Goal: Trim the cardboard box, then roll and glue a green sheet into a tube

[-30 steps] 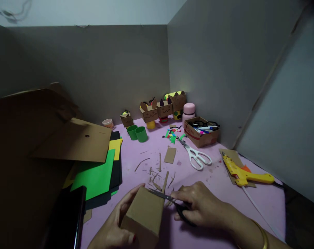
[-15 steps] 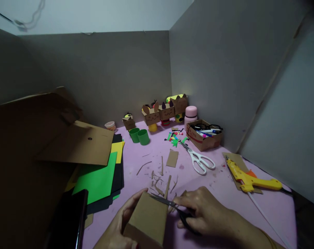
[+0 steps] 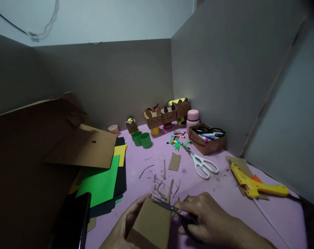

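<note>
One box [image 3: 154, 221] is at 6 o'clock in the view, its left side in the half-curled grip of the left hand [image 3: 122, 224]. At its 3 o'clock, the right hand [image 3: 206, 214] is wrapped round the handles of the black scissors [image 3: 167, 206], blades pointing to 10 at the far edge. From the box, scraps [image 3: 160, 194] lie at 12, the glue gun [image 3: 252, 188] between 2 and 3.

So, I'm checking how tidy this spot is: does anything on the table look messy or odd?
Yes: thin brown scraps lie strewn beyond the held box, and small stains mar the pink tabletop around the white scissors.
</note>
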A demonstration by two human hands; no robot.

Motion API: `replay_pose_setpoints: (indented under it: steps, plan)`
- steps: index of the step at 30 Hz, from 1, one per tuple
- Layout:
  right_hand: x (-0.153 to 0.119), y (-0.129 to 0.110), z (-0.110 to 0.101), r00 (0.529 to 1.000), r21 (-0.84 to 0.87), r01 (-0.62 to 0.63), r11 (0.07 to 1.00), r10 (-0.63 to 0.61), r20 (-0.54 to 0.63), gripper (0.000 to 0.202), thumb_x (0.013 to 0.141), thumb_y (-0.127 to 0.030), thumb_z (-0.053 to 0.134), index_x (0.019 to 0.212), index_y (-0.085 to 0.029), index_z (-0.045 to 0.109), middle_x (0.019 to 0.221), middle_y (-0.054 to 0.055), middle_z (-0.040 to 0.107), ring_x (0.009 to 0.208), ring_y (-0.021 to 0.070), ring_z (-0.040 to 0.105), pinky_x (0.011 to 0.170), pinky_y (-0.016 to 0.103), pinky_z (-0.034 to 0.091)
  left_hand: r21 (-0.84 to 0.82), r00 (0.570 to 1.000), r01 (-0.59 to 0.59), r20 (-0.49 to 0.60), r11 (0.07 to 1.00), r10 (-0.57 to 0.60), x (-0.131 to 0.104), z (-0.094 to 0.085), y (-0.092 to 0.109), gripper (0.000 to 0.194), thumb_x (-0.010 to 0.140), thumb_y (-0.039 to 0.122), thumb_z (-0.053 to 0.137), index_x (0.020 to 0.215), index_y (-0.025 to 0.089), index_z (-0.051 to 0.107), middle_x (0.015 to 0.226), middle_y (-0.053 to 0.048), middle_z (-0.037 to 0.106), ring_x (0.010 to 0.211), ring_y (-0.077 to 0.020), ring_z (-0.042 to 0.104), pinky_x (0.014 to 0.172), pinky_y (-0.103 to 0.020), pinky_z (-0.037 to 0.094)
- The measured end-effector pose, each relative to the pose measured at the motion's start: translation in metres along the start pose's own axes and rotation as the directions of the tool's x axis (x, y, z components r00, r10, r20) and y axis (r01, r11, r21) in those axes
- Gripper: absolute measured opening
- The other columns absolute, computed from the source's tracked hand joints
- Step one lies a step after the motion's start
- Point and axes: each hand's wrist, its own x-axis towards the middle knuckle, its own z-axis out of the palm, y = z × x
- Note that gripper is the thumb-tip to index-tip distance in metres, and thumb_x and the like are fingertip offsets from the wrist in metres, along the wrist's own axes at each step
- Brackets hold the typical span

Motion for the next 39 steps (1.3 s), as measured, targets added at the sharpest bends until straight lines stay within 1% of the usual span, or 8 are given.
replay_pose_setpoints:
  steps: [6, 11, 16, 19, 24, 31, 36, 39]
  plan:
    - [-0.001, 0.002, 0.001, 1.000, -0.006, 0.017, 1.000, -0.017, 0.012, 0.015, 0.076, -0.033, 0.066, 0.086, -0.022, 0.064, 0.073, 0.000, 0.070, 0.066, 0.0151, 0.062, 0.056, 0.023, 0.033, 0.025, 1.000, 0.007, 0.005, 1.000, -0.007, 0.001, 0.000, 0.003, 0.081, 0.043, 0.040, 0.090, 0.119, 0.033, 0.063, 0.128, -0.009, 0.062, 0.118, -0.0379, 0.053, 0.096, -0.047, 0.041]
    - [-0.001, 0.004, 0.003, 1.000, 0.014, 0.022, 1.000, -0.022, 0.017, 0.013, 0.079, -0.033, 0.064, 0.085, -0.021, 0.064, 0.074, 0.001, 0.069, 0.067, 0.0154, 0.062, 0.058, 0.023, 0.035, 0.038, 1.000, 0.002, -0.014, 0.999, -0.002, 0.001, -0.001, 0.000, 0.084, 0.042, 0.042, 0.090, 0.121, 0.032, 0.062, 0.129, -0.011, 0.061, 0.117, -0.0387, 0.052, 0.096, -0.048, 0.041]
    - [0.002, 0.000, 0.000, 0.999, 0.141, -0.033, 0.989, 0.031, 0.012, 0.009, 0.075, -0.027, 0.066, 0.081, -0.021, 0.064, 0.068, -0.003, 0.064, 0.059, 0.0117, 0.054, 0.055, 0.021, 0.034, 0.047, 1.000, -0.019, 0.005, 0.999, 0.019, -0.001, -0.008, -0.003, 0.085, 0.044, 0.040, 0.090, 0.124, 0.034, 0.059, 0.131, -0.010, 0.059, 0.118, -0.0376, 0.053, 0.096, -0.046, 0.041]
    - [0.002, -0.002, -0.003, 0.998, 0.153, -0.060, 0.986, 0.055, 0.035, 0.013, 0.071, -0.027, 0.069, 0.081, -0.021, 0.064, 0.067, -0.004, 0.063, 0.058, 0.0113, 0.051, 0.053, 0.021, 0.032, 0.056, 1.000, -0.004, 0.011, 0.998, 0.003, -0.001, -0.010, -0.003, 0.085, 0.046, 0.039, 0.089, 0.125, 0.034, 0.057, 0.133, -0.010, 0.057, 0.119, -0.0374, 0.051, 0.097, -0.047, 0.040]
    - [0.001, -0.001, -0.003, 0.999, 0.109, -0.034, 0.993, 0.031, 0.028, 0.016, 0.071, -0.027, 0.069, 0.085, -0.022, 0.066, 0.072, -0.001, 0.066, 0.063, 0.0138, 0.055, 0.056, 0.023, 0.033, 0.078, 1.000, -0.017, -0.003, 0.997, 0.017, 0.000, -0.005, -0.001, 0.085, 0.042, 0.043, 0.089, 0.121, 0.031, 0.059, 0.126, -0.011, 0.060, 0.116, -0.0372, 0.053, 0.097, -0.050, 0.037]
    - [0.000, 0.004, 0.003, 1.000, 0.063, 0.008, 0.998, -0.009, 0.005, 0.015, 0.073, -0.028, 0.068, 0.086, -0.022, 0.066, 0.071, 0.001, 0.068, 0.063, 0.0154, 0.058, 0.055, 0.024, 0.032, 0.097, 0.999, 0.002, -0.049, 0.995, 0.003, -0.001, -0.002, 0.000, 0.092, 0.039, 0.047, 0.089, 0.123, 0.027, 0.058, 0.128, -0.014, 0.059, 0.117, -0.0399, 0.051, 0.098, -0.053, 0.035]
    - [0.002, 0.003, 0.000, 1.000, 0.100, 0.010, 0.995, -0.011, 0.012, 0.011, 0.077, -0.028, 0.066, 0.085, -0.021, 0.067, 0.071, 0.000, 0.068, 0.064, 0.0143, 0.060, 0.056, 0.023, 0.034, 0.098, 1.000, 0.001, -0.023, 0.995, 0.002, 0.000, -0.008, -0.004, 0.091, 0.040, 0.046, 0.089, 0.124, 0.032, 0.058, 0.130, -0.011, 0.058, 0.117, -0.0379, 0.051, 0.098, -0.049, 0.036]
    - [0.002, 0.002, -0.002, 1.000, 0.144, -0.031, 0.989, 0.031, 0.001, 0.011, 0.076, -0.026, 0.067, 0.086, -0.022, 0.067, 0.071, -0.001, 0.068, 0.063, 0.0135, 0.059, 0.057, 0.022, 0.035, 0.088, 1.000, -0.020, 0.001, 0.996, 0.020, 0.001, -0.012, -0.006, 0.090, 0.040, 0.046, 0.089, 0.124, 0.034, 0.058, 0.128, -0.010, 0.060, 0.117, -0.0368, 0.052, 0.096, -0.047, 0.038]
